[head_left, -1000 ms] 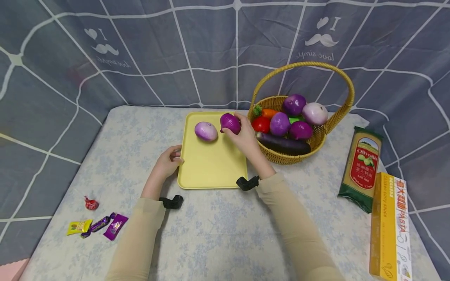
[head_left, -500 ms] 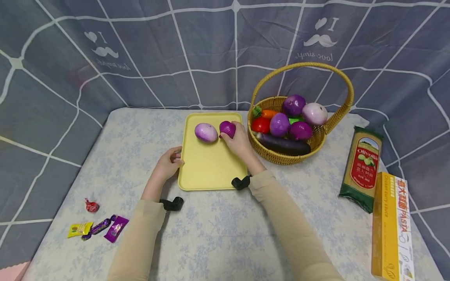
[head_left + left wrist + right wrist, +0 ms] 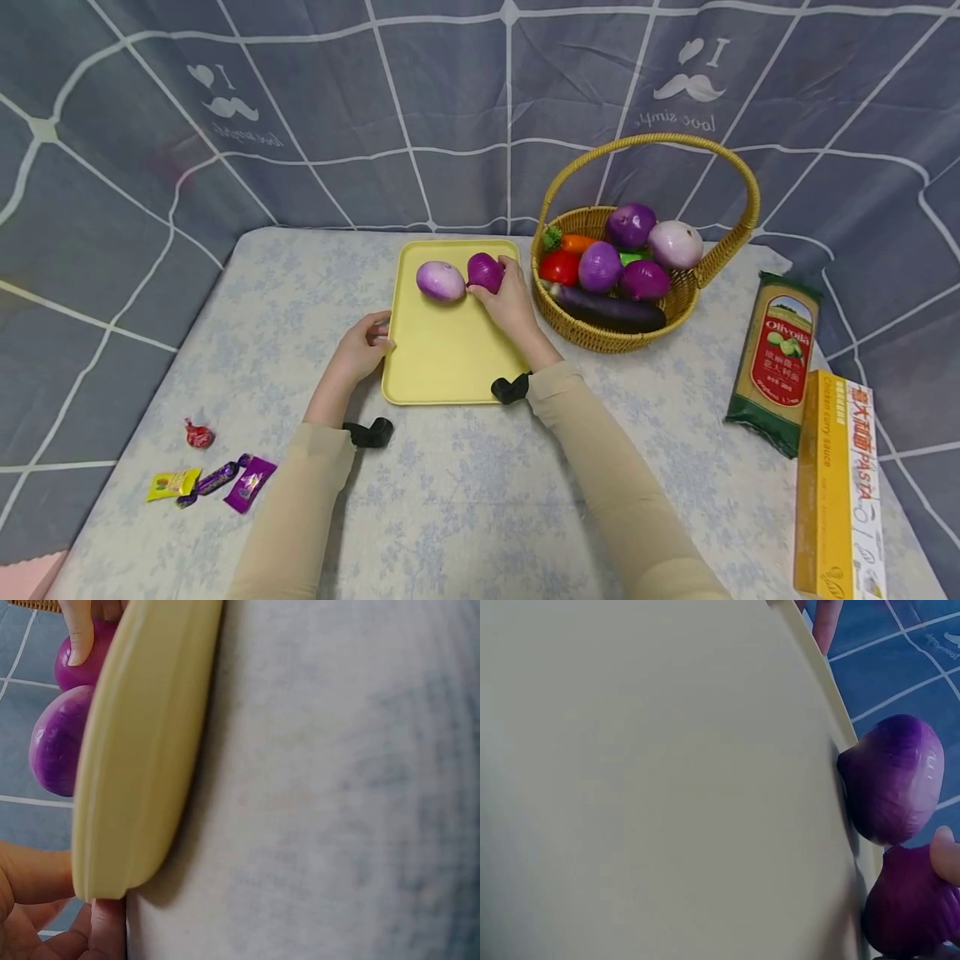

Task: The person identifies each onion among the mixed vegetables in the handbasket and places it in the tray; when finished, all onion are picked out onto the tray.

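Note:
On the yellow tray (image 3: 453,358), near its far edge, a dark purple onion (image 3: 483,271) sits in the grip of my right hand (image 3: 514,304). Just left of it lies a paler purple-and-white onion (image 3: 440,282); in the right wrist view the dark onion (image 3: 909,904) and the paler onion (image 3: 897,780) appear to touch. My left hand (image 3: 360,346) holds the tray's left edge, thumb at the rim and fingers below it in the left wrist view. Part of the dark onion is hidden behind the right fingers.
A wicker basket (image 3: 600,340) of vegetables with a tall handle stands right of the tray. Farther right lie a pasta packet (image 3: 780,358) and a yellow box (image 3: 836,483). Several wrapped sweets (image 3: 250,483) are at the left front. A grey curtain (image 3: 450,108) hangs behind.
My right hand has lowered the dark onion onto the tray, slightly left beside the paler one. The left hand has stayed at the tray's edge.

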A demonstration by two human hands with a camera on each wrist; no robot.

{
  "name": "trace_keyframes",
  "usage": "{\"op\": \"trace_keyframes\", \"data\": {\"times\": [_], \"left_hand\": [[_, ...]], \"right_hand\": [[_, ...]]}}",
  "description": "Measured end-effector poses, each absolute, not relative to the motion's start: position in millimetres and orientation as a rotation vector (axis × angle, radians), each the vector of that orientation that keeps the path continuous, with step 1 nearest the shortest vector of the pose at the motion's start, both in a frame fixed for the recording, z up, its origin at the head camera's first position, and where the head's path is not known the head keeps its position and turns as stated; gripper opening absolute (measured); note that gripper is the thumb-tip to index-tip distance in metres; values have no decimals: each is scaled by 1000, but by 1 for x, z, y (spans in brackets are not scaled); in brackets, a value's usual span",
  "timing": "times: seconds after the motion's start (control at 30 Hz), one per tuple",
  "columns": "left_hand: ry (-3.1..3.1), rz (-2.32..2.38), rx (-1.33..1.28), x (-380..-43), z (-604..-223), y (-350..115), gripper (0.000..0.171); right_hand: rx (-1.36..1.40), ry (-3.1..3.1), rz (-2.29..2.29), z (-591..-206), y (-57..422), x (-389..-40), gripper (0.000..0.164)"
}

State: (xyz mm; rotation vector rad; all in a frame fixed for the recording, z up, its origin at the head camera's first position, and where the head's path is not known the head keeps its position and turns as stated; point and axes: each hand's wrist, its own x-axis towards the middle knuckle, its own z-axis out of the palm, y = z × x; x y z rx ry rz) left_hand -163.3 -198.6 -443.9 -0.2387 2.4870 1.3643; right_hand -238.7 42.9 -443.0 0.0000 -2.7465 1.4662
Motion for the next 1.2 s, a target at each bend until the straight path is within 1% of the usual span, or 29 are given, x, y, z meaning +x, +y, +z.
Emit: {"op": "trace_keyframes", "data": {"times": [0.13,0.4,0.5,0.67,0.77,0.97,1.2], "left_hand": [[2489,1365,-236,-165,-444,-197,58],[2485,1360,-240,-166,-441,-197,57],[2489,1351,-244,-165,-441,-198,57],[2491,1349,-242,-166,-441,-198,57],[2487,1352,-236,-165,-441,-199,57],[2478,1353,-218,-164,-442,-199,58],[2472,1351,-211,-163,-443,-200,58]], "right_hand": [[-6,-2768,1461,-444,44,-237,81],[24,-2808,1414,-435,46,-231,77],[86,-2811,1384,-425,47,-226,70],[221,-2784,1340,-396,53,-212,50],[265,-2753,1351,-381,61,-204,44],[265,-2686,1442,-365,84,-194,41],[182,-2596,1515,-363,118,-192,36]]}}
